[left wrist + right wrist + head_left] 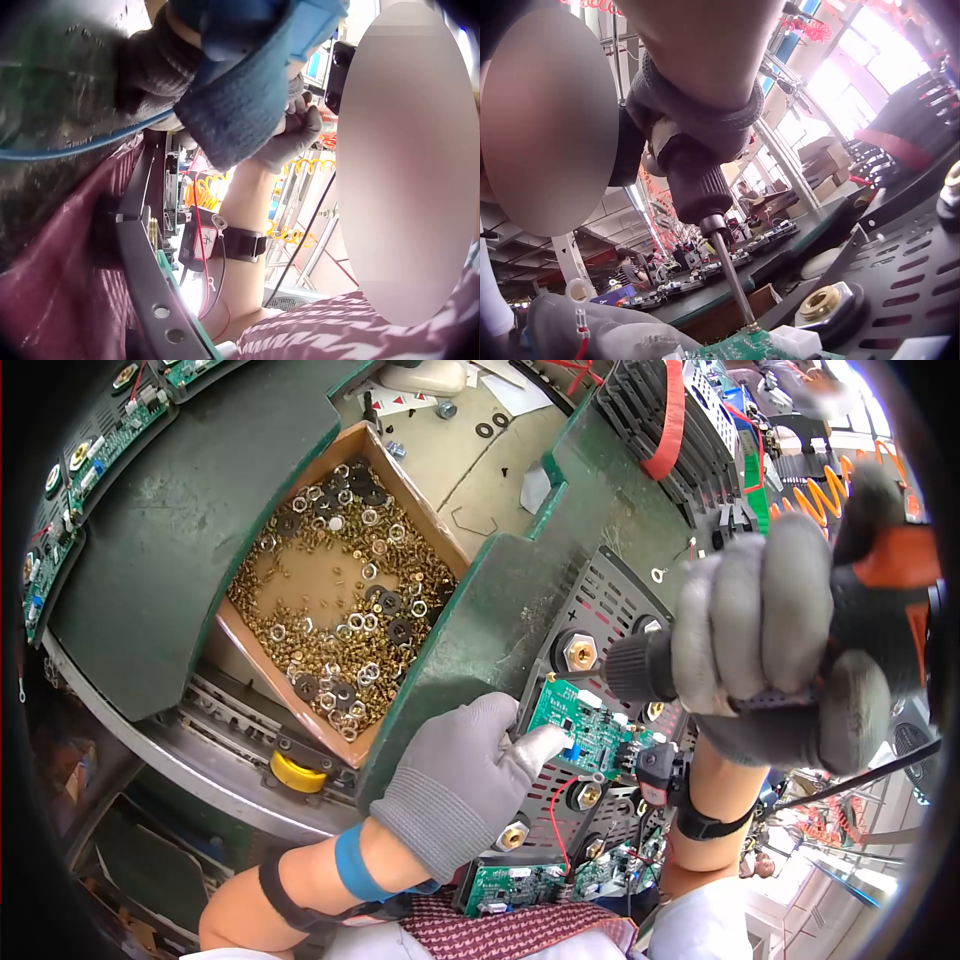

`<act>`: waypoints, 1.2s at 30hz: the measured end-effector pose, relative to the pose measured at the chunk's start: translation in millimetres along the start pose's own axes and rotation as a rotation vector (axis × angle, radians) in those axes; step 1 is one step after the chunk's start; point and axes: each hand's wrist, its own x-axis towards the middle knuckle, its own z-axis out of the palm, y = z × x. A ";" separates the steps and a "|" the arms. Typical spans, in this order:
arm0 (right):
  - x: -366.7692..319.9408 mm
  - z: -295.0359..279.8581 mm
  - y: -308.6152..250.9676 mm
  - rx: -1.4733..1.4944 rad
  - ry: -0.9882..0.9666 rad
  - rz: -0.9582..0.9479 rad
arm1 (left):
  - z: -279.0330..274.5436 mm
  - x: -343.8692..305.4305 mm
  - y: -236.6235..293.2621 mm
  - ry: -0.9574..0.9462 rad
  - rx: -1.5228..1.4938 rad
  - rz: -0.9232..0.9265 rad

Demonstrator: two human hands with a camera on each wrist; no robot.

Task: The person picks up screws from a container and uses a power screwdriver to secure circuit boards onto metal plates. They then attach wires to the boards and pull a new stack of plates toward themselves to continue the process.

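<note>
In the head view the right hand point(770, 630) grips a black and orange power screwdriver point(885, 610), its bit pointing left to a brass screw point(551, 677) at the corner of a green circuit board point(585, 722). The right wrist view shows the bit point(736, 285) touching the screw head point(753, 328) beside a white connector point(795, 340). The gloved left hand point(465, 780) rests on the board, thumb and fingertips extended onto its near part. Under the board lies a slotted dark metal panel point(600, 595) with brass fittings in hex nuts point(579, 653).
A cardboard box point(345, 752) of brass screws, nuts and black washers stands left of the panel. More boards point(515, 885) sit at the near edge. Dark panels point(650, 430) are stacked at the back right. A yellow tape measure point(298, 771) lies below the box.
</note>
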 end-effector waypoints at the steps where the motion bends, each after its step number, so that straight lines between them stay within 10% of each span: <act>1: -0.7 0.9 0.9 0.015 0.043 -0.060 | -0.1 0.3 0.5 0.005 -0.016 0.001; 22: 2.7 -6.2 -4.4 0.089 -0.112 0.123 | 5.1 -6.1 -2.7 -0.007 0.071 0.013; 24: -7.4 4.9 -9.1 -0.167 0.333 0.021 | 5.4 -6.5 -0.5 -0.026 0.094 -0.027; 28: 2.7 4.9 0.1 -0.004 -0.015 0.046 | 4.2 -5.3 -3.0 0.002 0.087 0.023; 31: -7.4 0.8 -7.4 -0.069 0.054 0.016 | -12.8 -1.1 -4.0 -0.281 -0.047 -0.066; 36: -16.6 19.8 -16.3 -0.202 0.282 -0.027 | -1.1 -6.3 -5.4 -0.150 0.048 0.004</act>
